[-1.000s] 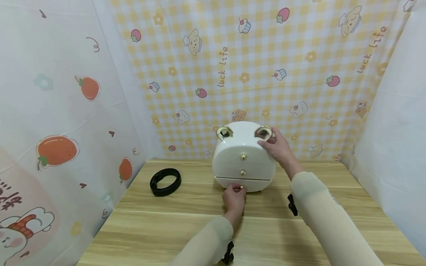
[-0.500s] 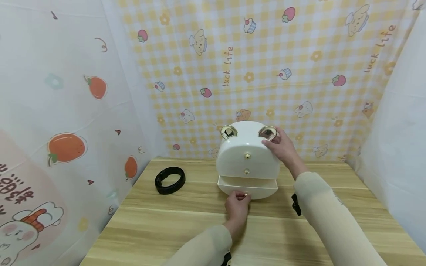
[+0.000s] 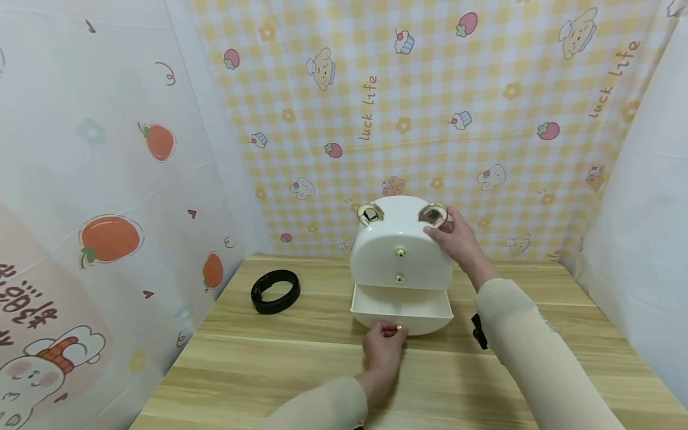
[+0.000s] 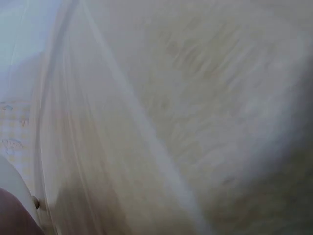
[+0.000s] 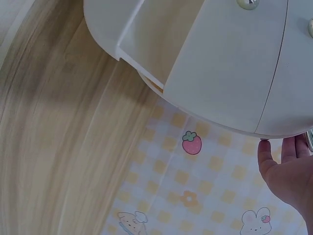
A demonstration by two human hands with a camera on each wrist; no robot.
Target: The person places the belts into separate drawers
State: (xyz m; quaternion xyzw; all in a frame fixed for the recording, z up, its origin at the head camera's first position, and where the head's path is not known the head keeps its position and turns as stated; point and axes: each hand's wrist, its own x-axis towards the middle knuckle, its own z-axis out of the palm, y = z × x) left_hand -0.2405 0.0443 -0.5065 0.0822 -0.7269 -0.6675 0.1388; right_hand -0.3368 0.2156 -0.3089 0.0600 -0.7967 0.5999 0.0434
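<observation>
Behind, backdrop (image 3: 419, 95): yellow-and-white checked cloth, printed with strawberries, cupcakes and the words "luck life".
Counter (image 3: 226, 358): wood-grain surface, extending back to the backdrop.
Sleeves (image 3: 543, 352): beige, one per forearm, entering from the lower edge of the head view.
Cabinet (image 3: 376, 263): white, glossy, rounded unit, standing upright toward the rear of the counter.
Bottom drawer (image 3: 430, 324): extended from the cabinet toward the person, interior visible; the two tiers above it sit flush.
Right hand (image 3: 455, 237): placed at the upper right of the cabinet. Thumb rests at the front edge, remaining fingers reach behind the right gold disc (image 3: 433, 215); the held part of the cabinet lies between thumb and fingers, which are spaced only by its width.
Left hand (image 3: 384, 352): placed at the front face of the bottom drawer. Thumb and fingers are curled in and pinch the bottom knob (image 3: 399, 328); the drawer lies directly beyond the fingertips. Left wrist view is too blurred to confirm detail.
Black ring (image 3: 275, 306): on the counter, left of the cabinet, well apart from both hands.
Left gold disc (image 3: 371, 213): on the cabinet top, opposite the right one, untouched.
Upper knobs (image 3: 400, 252): two, gold, one above the other on the cabinet front, clear of the fingers.
</observation>
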